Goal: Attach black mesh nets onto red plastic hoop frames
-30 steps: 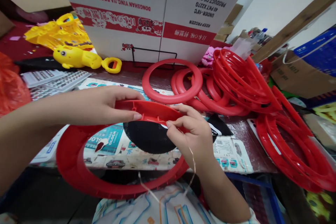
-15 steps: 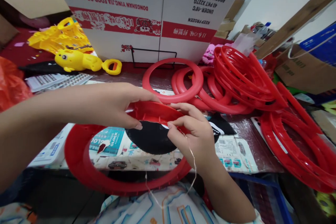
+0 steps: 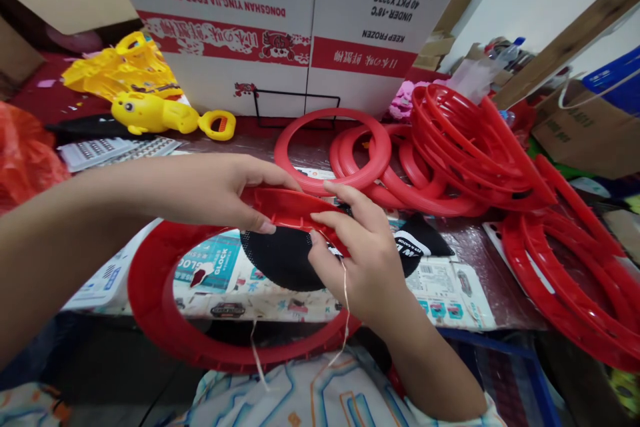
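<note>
Now the right hand (image 3: 367, 263), fingers newly uncurled, clamps the red ring (image 3: 146, 297) beside the pinching left hand (image 3: 215, 190).

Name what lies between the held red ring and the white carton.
In the head view, a loose red ring lies beyond the held ring, with a black wire frame behind it against the carton.

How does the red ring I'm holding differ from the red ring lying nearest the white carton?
The held ring is gripped by the left hand and right hand; the carton-side ring lies untouched. The held ring is tilted, far edge raised; the carton-side ring lies flat. Black mesh shows through the held ring; the carton-side ring has none. Both are red plastic hoops.
</note>
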Action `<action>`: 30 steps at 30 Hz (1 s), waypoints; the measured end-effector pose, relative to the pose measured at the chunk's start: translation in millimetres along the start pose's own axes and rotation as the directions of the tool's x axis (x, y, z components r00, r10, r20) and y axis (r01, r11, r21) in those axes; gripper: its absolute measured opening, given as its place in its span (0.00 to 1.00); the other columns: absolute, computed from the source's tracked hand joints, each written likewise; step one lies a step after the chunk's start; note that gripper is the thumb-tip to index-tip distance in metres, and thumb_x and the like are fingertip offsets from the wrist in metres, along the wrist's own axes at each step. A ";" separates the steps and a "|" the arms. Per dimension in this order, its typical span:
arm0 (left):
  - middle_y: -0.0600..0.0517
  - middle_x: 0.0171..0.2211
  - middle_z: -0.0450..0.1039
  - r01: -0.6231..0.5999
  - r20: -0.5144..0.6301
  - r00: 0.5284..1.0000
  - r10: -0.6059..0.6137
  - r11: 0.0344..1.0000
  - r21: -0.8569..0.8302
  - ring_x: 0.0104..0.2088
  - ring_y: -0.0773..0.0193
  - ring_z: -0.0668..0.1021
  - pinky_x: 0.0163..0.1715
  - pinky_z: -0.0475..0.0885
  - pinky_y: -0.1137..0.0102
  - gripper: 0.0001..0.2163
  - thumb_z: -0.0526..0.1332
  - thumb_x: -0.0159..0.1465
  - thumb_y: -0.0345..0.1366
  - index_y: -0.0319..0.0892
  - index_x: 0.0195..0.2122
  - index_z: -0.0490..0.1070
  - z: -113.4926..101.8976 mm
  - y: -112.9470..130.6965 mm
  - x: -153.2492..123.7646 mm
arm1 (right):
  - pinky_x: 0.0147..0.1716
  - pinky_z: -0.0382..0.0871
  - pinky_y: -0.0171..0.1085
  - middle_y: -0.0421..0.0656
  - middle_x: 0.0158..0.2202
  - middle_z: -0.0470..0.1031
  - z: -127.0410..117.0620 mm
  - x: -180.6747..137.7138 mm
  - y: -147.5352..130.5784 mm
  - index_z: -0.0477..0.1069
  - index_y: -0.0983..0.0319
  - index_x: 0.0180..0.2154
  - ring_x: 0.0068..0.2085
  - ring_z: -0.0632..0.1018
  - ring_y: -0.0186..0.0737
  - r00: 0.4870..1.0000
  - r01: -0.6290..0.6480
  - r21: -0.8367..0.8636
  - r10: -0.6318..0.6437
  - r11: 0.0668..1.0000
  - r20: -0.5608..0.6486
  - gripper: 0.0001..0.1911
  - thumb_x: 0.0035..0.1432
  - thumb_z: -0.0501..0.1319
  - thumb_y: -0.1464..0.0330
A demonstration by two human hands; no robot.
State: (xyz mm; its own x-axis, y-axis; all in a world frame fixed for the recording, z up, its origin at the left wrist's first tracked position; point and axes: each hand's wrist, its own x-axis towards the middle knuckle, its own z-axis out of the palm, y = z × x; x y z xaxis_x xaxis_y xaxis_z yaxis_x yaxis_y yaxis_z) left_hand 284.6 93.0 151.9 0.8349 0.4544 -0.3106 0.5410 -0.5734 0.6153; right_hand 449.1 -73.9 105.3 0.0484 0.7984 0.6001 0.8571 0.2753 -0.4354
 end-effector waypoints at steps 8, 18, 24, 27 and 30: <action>0.53 0.46 0.79 0.005 -0.001 1.000 -0.005 1.000 -0.025 0.43 0.54 0.79 0.42 0.73 0.67 0.28 0.66 0.50 0.47 0.54 0.54 0.75 3.0 1.8 -2.0 | 0.55 0.69 0.50 0.49 0.54 0.76 4.5 1.6 0.3 0.75 0.60 0.35 0.54 0.75 0.47 0.998 0.038 0.044 -0.040 0.998 0.039 0.06 0.65 0.60 0.72; 0.54 0.46 0.80 0.027 0.101 0.995 -0.009 0.983 -0.181 0.44 0.55 0.81 0.38 0.76 0.71 0.28 0.68 0.53 0.47 0.56 0.58 0.72 4.3 -11.2 -3.1 | 0.56 0.70 0.54 0.47 0.54 0.74 9.8 -4.4 -3.6 0.77 0.60 0.27 0.53 0.76 0.50 0.981 -0.185 0.197 0.192 0.963 -0.017 0.08 0.57 0.64 0.73; 0.54 0.48 0.80 0.018 0.131 0.991 0.016 0.966 -0.256 0.47 0.53 0.80 0.41 0.77 0.70 0.25 0.68 0.55 0.46 0.58 0.56 0.74 4.2 -17.4 -1.6 | 0.57 0.68 0.56 0.44 0.55 0.72 7.4 -4.9 -0.3 0.79 0.57 0.26 0.55 0.75 0.51 0.946 -0.320 0.214 0.322 0.923 0.027 0.06 0.55 0.66 0.71; 0.55 0.46 0.80 -0.004 0.129 0.991 0.038 0.966 -0.257 0.45 0.55 0.80 0.40 0.76 0.71 0.25 0.67 0.56 0.47 0.58 0.57 0.73 5.2 -15.0 -5.6 | 0.58 0.66 0.56 0.43 0.56 0.70 4.2 -1.2 -1.6 0.78 0.57 0.24 0.55 0.74 0.51 0.934 -0.357 0.211 0.353 0.910 0.058 0.07 0.52 0.67 0.73; 0.56 0.44 0.80 -0.013 0.099 0.995 0.032 0.983 -0.186 0.41 0.58 0.80 0.37 0.75 0.72 0.25 0.62 0.60 0.45 0.56 0.59 0.71 6.8 -8.1 -12.5 | 0.60 0.63 0.58 0.43 0.56 0.70 -1.0 5.2 -5.8 0.76 0.58 0.21 0.56 0.73 0.52 0.925 -0.379 0.199 0.366 0.904 0.101 0.09 0.49 0.66 0.76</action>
State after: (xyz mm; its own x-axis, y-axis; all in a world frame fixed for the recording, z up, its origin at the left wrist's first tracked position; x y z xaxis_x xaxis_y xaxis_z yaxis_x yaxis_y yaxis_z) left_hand 270.5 87.4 145.9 0.8575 0.3663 -0.3614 0.5021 -0.4426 0.7430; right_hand 444.8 -71.8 111.6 0.3063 0.8935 0.3282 0.6543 0.0528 -0.7544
